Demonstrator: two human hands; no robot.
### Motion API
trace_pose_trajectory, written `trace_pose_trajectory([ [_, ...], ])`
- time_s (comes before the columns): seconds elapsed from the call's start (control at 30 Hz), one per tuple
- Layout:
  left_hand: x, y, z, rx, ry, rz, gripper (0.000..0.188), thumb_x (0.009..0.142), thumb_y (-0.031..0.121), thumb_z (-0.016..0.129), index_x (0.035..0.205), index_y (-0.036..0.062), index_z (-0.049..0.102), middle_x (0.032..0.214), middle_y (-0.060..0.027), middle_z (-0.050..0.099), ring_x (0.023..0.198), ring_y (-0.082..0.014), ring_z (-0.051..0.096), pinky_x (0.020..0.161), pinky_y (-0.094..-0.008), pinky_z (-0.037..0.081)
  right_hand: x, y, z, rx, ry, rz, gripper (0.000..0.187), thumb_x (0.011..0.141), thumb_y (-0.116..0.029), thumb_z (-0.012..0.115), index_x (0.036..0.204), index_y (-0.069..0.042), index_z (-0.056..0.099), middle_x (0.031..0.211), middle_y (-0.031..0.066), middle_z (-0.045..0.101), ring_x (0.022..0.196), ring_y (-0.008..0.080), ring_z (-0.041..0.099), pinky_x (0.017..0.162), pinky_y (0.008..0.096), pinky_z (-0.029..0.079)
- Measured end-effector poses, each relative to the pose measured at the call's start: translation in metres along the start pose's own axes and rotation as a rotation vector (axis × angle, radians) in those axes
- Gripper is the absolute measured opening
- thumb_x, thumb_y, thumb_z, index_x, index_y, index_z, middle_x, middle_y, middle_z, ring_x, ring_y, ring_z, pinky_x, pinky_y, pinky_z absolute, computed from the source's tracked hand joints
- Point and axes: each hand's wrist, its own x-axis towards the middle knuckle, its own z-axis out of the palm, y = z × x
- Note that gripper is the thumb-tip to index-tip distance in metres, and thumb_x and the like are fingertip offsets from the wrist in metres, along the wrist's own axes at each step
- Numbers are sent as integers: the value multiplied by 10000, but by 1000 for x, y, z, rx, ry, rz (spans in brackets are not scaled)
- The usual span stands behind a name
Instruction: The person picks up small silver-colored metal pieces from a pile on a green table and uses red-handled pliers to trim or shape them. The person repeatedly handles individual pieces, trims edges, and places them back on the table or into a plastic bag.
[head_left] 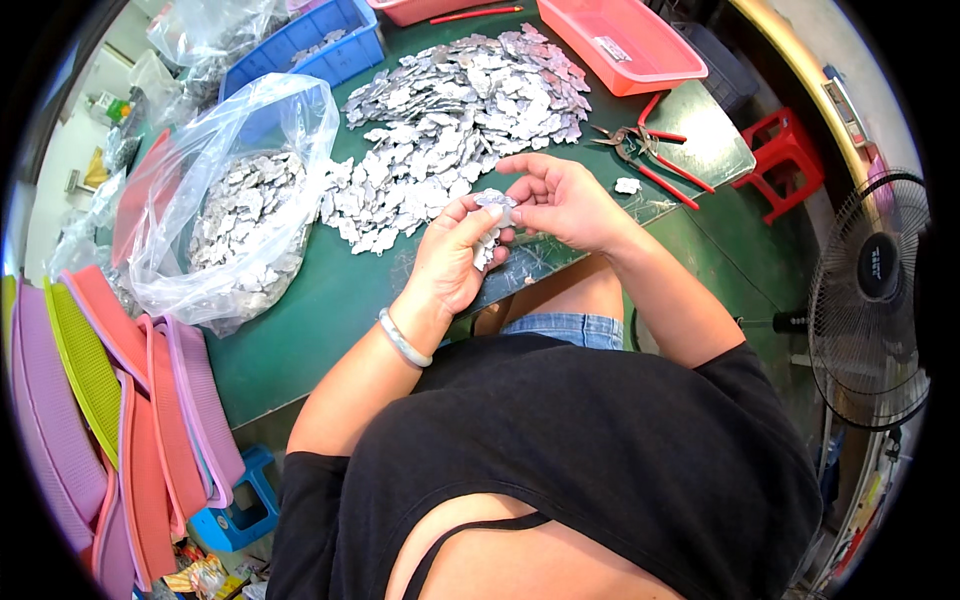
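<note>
Grasping a few small silver metal pieces [492, 208] in the left hand [450, 255], fingers curled round them, at the centre of the frame. Reaching to the uppermost with the right hand [565, 205], thumb by its edge and fingers loosely bent; cannot tell whether pinching it. Wearing a pale bangle [404, 340] on the left arm. Facing a green desk [290, 350], with stacked pink, purple and green baskets [150, 420] crowding its left edge, lower left, and a blue stool [240, 515] beside them. Right of the hands, can see one loose piece [627, 186], then red-handled pliers [683, 173]. Beyond, at upper middle, facing a broad pile [470, 110] of similar pieces. To its left, can see an open clear bag [165, 250] with more inside, standing before a blue bin [350, 60] and partly hiding it. At the upper edge, can see a red stick [476, 14] and a pink tray [650, 88] bearing a pale label [613, 48], too small to read. Toward the right edge, can see a red stool [785, 155] and a black fan [868, 320] with white lettering on its hub [880, 268].
</note>
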Motion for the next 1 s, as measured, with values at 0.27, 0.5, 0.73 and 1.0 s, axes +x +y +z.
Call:
trace_pose_trajectory([
  [0.27,-11,8,1,147,127,14,137,840,183,569,890,73,505,751,-50,546,623,-135,526,416,-182,369,-20,9,2,29,-71,-97,546,758,95,515,1266,18,330,933,94,589,823,99,568,711,216,457],
  [0.5,-59,99,-11,272,278,333,107,809,151,603,847,81,532,729,-36,537,613,-128,539,430,-186,370,-50,29,-27,60,118,-169,441,775,72,523,1201,6,431,868,45,574,777,73,539,690,204,444],
  [0.73,-62,233,-97,1200,779,662,157,802,187,597,888,57,572,815,-59,587,719,-164,574,572,-262,461,-55,57,-46,61,273,-330,365,784,35,524,1145,0,489,842,52,581,725,66,539,663,197,452],
  [1.0,-23,135,-7,2013,530,863,344,755,169,633,1053,11,564,1014,-143,589,942,-255,557,823,-345,423,-71,61,-67,-80,320,-443,349,772,53,527,1116,-5,515,837,61,595,679,64,539,610,197,457],
])
